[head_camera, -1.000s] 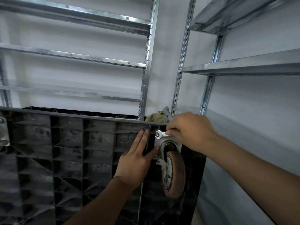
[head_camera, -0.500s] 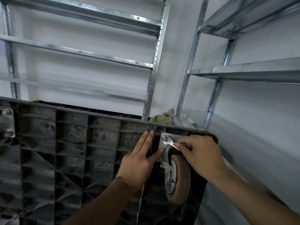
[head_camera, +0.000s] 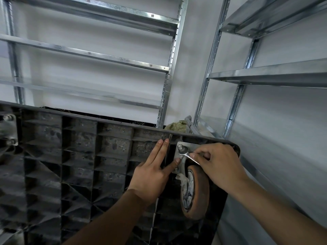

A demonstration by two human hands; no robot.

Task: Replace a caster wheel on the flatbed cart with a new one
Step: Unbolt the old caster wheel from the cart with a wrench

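Observation:
The flatbed cart [head_camera: 79, 156] stands on edge, its black ribbed underside facing me. At its upper right corner a worn orange caster wheel [head_camera: 195, 193] hangs from a metal mounting plate [head_camera: 190, 146]. My left hand [head_camera: 155, 171] lies flat on the ribs, fingers straight, thumb touching the plate's left edge. My right hand [head_camera: 219, 165] pinches a small silver wrench [head_camera: 187, 154], whose open end sits on the upper-left bolt [head_camera: 180, 147] of the plate.
Another caster plate [head_camera: 8, 129] shows at the cart's left edge. Galvanised metal shelving [head_camera: 169, 68] lines the white walls behind and to the right. A crumpled greenish rag [head_camera: 176, 125] and a metal bar sit just behind the cart's top edge.
My right hand has dropped from covering the top of the plate to lower right, exposing the wrench on the bolt. The left hand stayed flat in place. The view shifted slightly.

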